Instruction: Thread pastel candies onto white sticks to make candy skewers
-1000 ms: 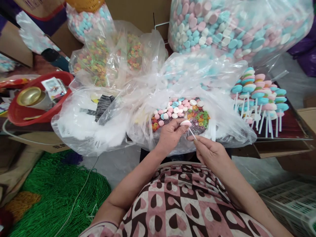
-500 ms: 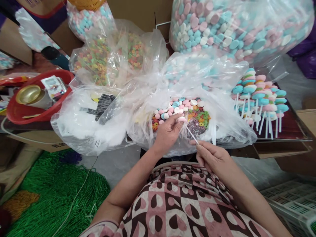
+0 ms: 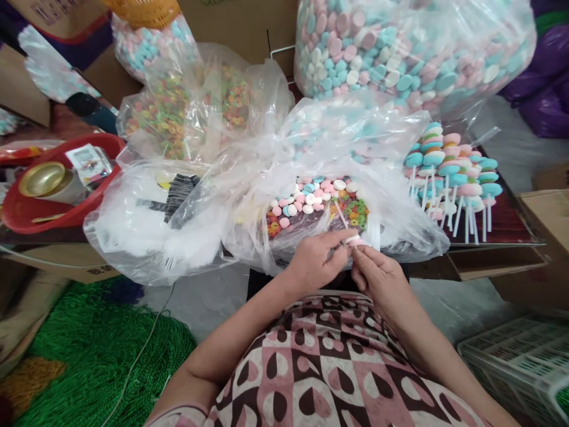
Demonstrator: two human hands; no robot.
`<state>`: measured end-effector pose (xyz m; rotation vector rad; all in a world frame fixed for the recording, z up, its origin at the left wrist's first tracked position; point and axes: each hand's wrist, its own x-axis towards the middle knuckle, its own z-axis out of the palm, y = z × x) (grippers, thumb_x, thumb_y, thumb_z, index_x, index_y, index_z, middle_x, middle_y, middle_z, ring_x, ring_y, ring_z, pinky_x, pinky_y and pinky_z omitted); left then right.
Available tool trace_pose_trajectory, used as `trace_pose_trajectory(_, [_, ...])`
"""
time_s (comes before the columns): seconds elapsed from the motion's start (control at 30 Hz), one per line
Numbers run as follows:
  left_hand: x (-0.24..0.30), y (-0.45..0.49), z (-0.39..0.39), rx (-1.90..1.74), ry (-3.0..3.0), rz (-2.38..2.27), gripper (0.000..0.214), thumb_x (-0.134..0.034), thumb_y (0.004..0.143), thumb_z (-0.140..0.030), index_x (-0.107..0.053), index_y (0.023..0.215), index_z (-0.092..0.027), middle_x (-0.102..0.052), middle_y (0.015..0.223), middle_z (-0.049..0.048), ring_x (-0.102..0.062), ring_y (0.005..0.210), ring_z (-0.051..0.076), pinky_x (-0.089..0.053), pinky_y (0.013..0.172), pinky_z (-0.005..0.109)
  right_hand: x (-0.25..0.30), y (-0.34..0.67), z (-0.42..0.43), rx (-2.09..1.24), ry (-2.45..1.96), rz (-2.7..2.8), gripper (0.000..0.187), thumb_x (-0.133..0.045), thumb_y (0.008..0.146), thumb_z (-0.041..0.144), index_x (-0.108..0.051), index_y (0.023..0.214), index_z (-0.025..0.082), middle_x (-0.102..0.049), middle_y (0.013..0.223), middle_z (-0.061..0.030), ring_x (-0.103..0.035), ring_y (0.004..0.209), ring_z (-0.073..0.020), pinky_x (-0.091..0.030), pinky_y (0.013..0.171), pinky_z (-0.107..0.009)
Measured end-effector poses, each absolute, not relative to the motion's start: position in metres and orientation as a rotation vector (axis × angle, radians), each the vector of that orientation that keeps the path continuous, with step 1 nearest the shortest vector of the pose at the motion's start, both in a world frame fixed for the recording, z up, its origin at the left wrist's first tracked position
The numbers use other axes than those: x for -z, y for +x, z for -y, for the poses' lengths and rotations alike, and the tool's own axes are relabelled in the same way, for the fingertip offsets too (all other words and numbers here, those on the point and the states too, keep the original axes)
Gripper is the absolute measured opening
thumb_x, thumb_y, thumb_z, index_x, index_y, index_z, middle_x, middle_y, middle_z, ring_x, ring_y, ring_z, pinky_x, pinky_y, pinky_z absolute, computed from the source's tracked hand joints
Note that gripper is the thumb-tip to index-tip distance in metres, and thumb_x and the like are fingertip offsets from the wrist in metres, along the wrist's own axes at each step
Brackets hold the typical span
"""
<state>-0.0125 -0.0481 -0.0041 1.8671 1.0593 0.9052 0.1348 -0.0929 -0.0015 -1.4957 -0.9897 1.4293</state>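
Pinching a thin white stick point(image 3: 343, 219) from both sides, the left hand point(image 3: 316, 258) and the right hand point(image 3: 379, 277) meet at the near edge of the counter point(image 3: 511, 222), just above the person's lap. The fingers point(image 3: 338, 244) of both hands are pressed together at the low end of the stick. A small pink candy point(image 3: 355, 240) sits there, right at the fingertips. The stick leans up and away over an open clear bag point(image 3: 400, 237). In that bag lie round pink, blue and white candies point(image 3: 306, 201), and beside them a heap of little ring candies point(image 3: 357, 210) in many colours. To the left is a soft bag point(image 3: 142, 237) full of white stuff with something black inside. Behind it, a crinkly bag point(image 3: 191, 107) holds more coloured rings. A very big bag point(image 3: 400, 53) at the back is stuffed with pastel discs, and a smaller bag point(image 3: 146, 41) of them sits far back on the left. On the right of the counter, sticks already loaded with stacked candies point(image 3: 448, 169) lie in a bunch. A red bowl point(image 3: 66, 207) on the left holds a gold tin point(image 3: 42, 178) and a small packet point(image 3: 89, 163). Green netting point(image 3: 102, 350) lies on the floor on the left, and a white crate point(image 3: 511, 362) sits low on the right.
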Motion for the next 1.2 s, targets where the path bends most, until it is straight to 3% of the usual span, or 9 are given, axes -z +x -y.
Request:
trace_pose_trajectory(0.13, [-0.001, -0.01, 0.018, -0.936, 2.031, -1.27, 0.03, -0.044, 0.092, -0.022, -0.069, 0.108, -0.019, -0.071, 0.098, 0.0072, -0.063, 0.092, 0.019, -0.046, 0.084, 0.03, 0.0, 0.15, 0.092, -1.341, -1.507, 0.873, 0.029, -0.059, 0.087, 0.047, -0.062, 0.088, 0.018, -0.038, 0.043, 0.0081, -0.026, 0.039, -0.0085, -0.015, 0.04, -0.023])
trace_pose_trajectory(0.27, [0.009, 0.003, -0.01, -0.539, 2.417, -1.278, 0.025, -0.049, 0.092, -0.026, -0.072, 0.089, -0.017, -0.067, 0.088, 0.0081, -0.058, 0.088, 0.022, -0.042, 0.079, 0.034, -0.001, 0.162, 0.096, -1.286, -1.489, 0.845, 0.027, -0.058, 0.088, 0.046, -0.062, 0.089, 0.019, -0.036, 0.044, 0.0079, -0.026, 0.038, -0.0092, -0.015, 0.039, -0.024])
trace_pose_trajectory(0.4, [0.023, 0.015, -0.014, -0.404, 2.621, -1.259, 0.021, -0.05, 0.091, -0.022, -0.07, 0.092, -0.016, -0.065, 0.094, 0.0097, -0.056, 0.091, 0.025, -0.039, 0.078, 0.036, 0.0, 0.165, 0.101, -1.294, -1.497, 0.848, 0.026, -0.059, 0.087, 0.045, -0.061, 0.086, 0.019, -0.037, 0.043, 0.0078, -0.026, 0.039, -0.0086, -0.015, 0.039, -0.023])
trace_pose_trajectory(0.7, [0.024, 0.007, -0.011, -0.502, 2.528, -1.322, 0.019, -0.047, 0.092, -0.019, -0.065, 0.095, -0.014, -0.066, 0.092, 0.0076, -0.058, 0.089, 0.021, -0.041, 0.083, 0.034, 0.001, 0.165, 0.104, -1.339, -1.543, 0.872, 0.03, -0.06, 0.085, 0.049, -0.064, 0.085, 0.02, -0.041, 0.045, 0.0067, -0.031, 0.04, -0.0091, -0.02, 0.039, -0.022])
trace_pose_trajectory(0.9, [0.028, 0.007, -0.009, -0.391, 2.638, -1.213, 0.018, -0.052, 0.091, -0.023, -0.066, 0.098, -0.016, -0.064, 0.1, 0.0087, -0.057, 0.1, 0.025, -0.041, 0.088, 0.038, 0.004, 0.164, 0.104, -1.353, -1.538, 0.874, 0.031, -0.059, 0.087, 0.049, -0.064, 0.088, 0.019, -0.041, 0.045, 0.0065, -0.029, 0.042, -0.0091, -0.019, 0.04, -0.023])
trace_pose_trajectory(1.03, [0.025, 0.007, -0.01, -0.493, 2.405, -1.234, 0.016, -0.053, 0.089, -0.022, -0.066, 0.094, -0.016, -0.065, 0.097, 0.0084, -0.057, 0.098, 0.023, -0.041, 0.088, 0.037, 0.006, 0.164, 0.106, -1.339, -1.541, 0.838, 0.03, -0.06, 0.087, 0.049, -0.064, 0.087, 0.019, -0.04, 0.045, 0.0066, -0.028, 0.042, -0.0087, -0.018, 0.041, -0.023])
trace_pose_trajectory(1.2, [0.013, -0.001, -0.003, -0.881, 1.345, -1.033, 0.016, -0.06, 0.083, -0.029, -0.065, 0.092, -0.017, -0.065, 0.087, 0.0021, -0.058, 0.076, 0.013, -0.043, 0.073, 0.028, 0.006, 0.163, 0.109, -1.356, -1.525, 0.873, 0.029, -0.059, 0.088, 0.048, -0.064, 0.089, 0.019, -0.04, 0.045, 0.0067, -0.029, 0.043, -0.0084, -0.016, 0.042, -0.024])
